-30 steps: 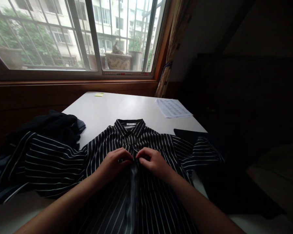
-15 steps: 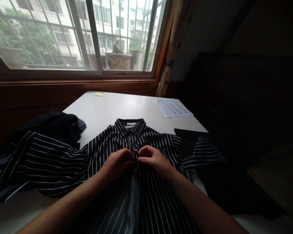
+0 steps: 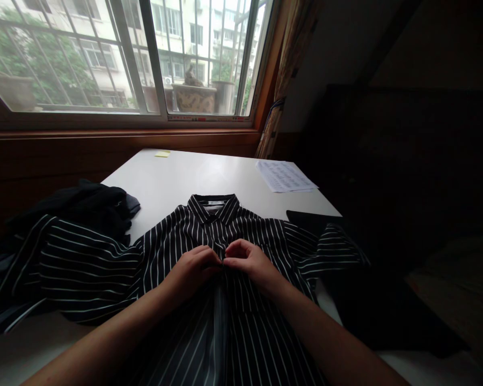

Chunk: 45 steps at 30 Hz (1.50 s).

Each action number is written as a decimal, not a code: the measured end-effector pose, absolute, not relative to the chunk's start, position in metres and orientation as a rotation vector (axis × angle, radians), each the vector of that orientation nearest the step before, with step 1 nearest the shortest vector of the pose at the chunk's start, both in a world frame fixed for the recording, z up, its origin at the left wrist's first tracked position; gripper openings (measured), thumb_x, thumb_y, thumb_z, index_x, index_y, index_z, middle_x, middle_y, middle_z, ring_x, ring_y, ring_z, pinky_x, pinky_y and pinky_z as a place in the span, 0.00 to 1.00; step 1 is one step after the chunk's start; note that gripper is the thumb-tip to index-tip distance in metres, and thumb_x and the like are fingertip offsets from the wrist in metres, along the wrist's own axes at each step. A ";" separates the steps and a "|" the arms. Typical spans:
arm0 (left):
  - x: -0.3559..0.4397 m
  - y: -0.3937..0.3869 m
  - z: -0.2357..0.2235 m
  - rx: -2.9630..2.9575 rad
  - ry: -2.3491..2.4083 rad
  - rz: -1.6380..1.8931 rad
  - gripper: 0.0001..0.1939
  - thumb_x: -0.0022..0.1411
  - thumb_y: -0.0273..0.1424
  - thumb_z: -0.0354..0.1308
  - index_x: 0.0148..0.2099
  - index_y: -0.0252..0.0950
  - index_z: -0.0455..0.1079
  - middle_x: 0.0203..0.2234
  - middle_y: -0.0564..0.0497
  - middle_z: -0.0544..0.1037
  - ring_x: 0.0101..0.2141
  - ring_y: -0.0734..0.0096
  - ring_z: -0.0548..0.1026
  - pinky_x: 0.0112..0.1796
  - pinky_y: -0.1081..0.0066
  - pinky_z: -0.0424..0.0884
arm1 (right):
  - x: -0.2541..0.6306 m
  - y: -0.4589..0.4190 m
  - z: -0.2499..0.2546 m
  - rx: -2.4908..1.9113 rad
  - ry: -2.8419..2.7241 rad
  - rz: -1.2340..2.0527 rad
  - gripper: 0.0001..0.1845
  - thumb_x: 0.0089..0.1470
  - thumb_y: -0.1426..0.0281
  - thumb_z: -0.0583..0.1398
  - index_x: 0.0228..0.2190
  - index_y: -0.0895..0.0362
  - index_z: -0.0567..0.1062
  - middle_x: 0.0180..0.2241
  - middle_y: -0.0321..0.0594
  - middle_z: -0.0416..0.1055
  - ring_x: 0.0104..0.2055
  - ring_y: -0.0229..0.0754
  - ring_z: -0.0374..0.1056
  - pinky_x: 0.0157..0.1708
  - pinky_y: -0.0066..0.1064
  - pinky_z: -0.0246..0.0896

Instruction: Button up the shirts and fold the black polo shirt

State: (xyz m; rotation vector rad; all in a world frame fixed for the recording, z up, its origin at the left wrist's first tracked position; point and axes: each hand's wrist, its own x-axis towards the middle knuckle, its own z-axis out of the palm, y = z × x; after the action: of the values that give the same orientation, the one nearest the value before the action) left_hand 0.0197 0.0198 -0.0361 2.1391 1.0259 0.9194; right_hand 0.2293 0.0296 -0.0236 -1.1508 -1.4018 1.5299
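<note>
A black shirt with white stripes (image 3: 261, 230) lies front up, its collar towards the window and its sleeves spread to both sides. Over the front opening, below the collar, my left hand (image 3: 195, 265) pinches the fabric edge between thumb and fingers. Facing it, my right hand (image 3: 251, 262) grips the other side of the opening, fingertips nearly touching those of the left. Any button between the fingertips is too small or hidden to make out. Below the hands the shirt front hangs apart, showing a greyish inner strip.
The shirt rests on a white table (image 3: 177, 171). Dark clothes (image 3: 84, 206) are heaped at the left, and a dark folded cloth (image 3: 386, 311) lies at the right. Printed papers (image 3: 285, 177) and a yellow sticky note (image 3: 162, 154) lie near the far edge, below a barred window (image 3: 156, 59).
My fingertips have shifted slightly and drawn closer together at the shirt's opening. The left fingers have closed more tightly. The shirt itself stays in place.
</note>
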 end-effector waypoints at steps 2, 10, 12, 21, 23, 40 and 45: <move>0.020 0.020 -0.037 2.137 1.044 0.923 0.02 0.62 0.26 0.61 0.37 0.37 0.72 0.34 0.51 0.76 0.35 0.70 0.76 0.38 0.70 0.73 | 0.229 0.029 -0.023 -1.141 -1.393 1.540 0.19 0.41 0.63 0.72 0.34 0.56 0.75 0.34 0.36 0.74 0.40 0.41 0.71 0.44 0.35 0.65; 0.022 0.016 -0.031 2.048 1.154 0.898 0.10 0.58 0.22 0.64 0.41 0.39 0.70 0.34 0.56 0.78 0.34 0.71 0.77 0.37 0.72 0.72 | 0.230 0.029 -0.024 -1.112 -1.349 1.578 0.18 0.41 0.65 0.72 0.35 0.57 0.76 0.34 0.36 0.75 0.39 0.40 0.71 0.45 0.36 0.65; 0.022 0.016 -0.029 2.023 1.141 0.908 0.12 0.57 0.22 0.64 0.42 0.39 0.69 0.34 0.56 0.78 0.34 0.72 0.77 0.36 0.73 0.72 | 0.230 0.029 -0.024 -1.114 -1.360 1.577 0.18 0.42 0.65 0.71 0.36 0.57 0.76 0.35 0.36 0.75 0.40 0.41 0.71 0.45 0.36 0.65; 0.023 0.015 -0.026 2.009 1.141 0.904 0.09 0.57 0.23 0.64 0.40 0.38 0.70 0.32 0.56 0.78 0.33 0.72 0.76 0.35 0.73 0.71 | 0.229 0.029 -0.027 -1.114 -1.376 1.530 0.15 0.44 0.68 0.70 0.36 0.56 0.76 0.34 0.35 0.75 0.40 0.40 0.72 0.45 0.35 0.65; 0.022 0.016 -0.028 2.007 1.146 0.891 0.08 0.58 0.24 0.63 0.40 0.38 0.70 0.32 0.55 0.77 0.32 0.71 0.76 0.35 0.73 0.71 | 0.228 0.028 -0.026 -1.117 -1.369 1.527 0.15 0.44 0.68 0.70 0.35 0.56 0.76 0.34 0.35 0.75 0.39 0.41 0.72 0.45 0.35 0.65; 0.022 0.017 -0.034 1.953 1.091 0.937 0.19 0.58 0.22 0.64 0.50 0.41 0.66 0.34 0.56 0.78 0.34 0.72 0.77 0.37 0.72 0.73 | 0.228 0.027 -0.023 -1.094 -1.341 1.583 0.13 0.45 0.67 0.70 0.35 0.56 0.78 0.34 0.37 0.77 0.39 0.41 0.72 0.42 0.34 0.65; 0.021 0.017 -0.033 2.037 1.051 0.960 0.22 0.59 0.21 0.63 0.54 0.43 0.69 0.36 0.55 0.78 0.36 0.72 0.77 0.41 0.70 0.73 | 0.228 0.026 -0.023 -1.049 -1.338 1.612 0.12 0.49 0.66 0.68 0.37 0.55 0.78 0.34 0.35 0.76 0.35 0.38 0.72 0.38 0.32 0.66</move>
State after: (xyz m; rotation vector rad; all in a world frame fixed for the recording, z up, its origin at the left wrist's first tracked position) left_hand 0.0208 0.0174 -0.0330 2.0372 1.0513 0.9595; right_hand 0.2283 0.0265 -0.0225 -1.0486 -1.3383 1.6124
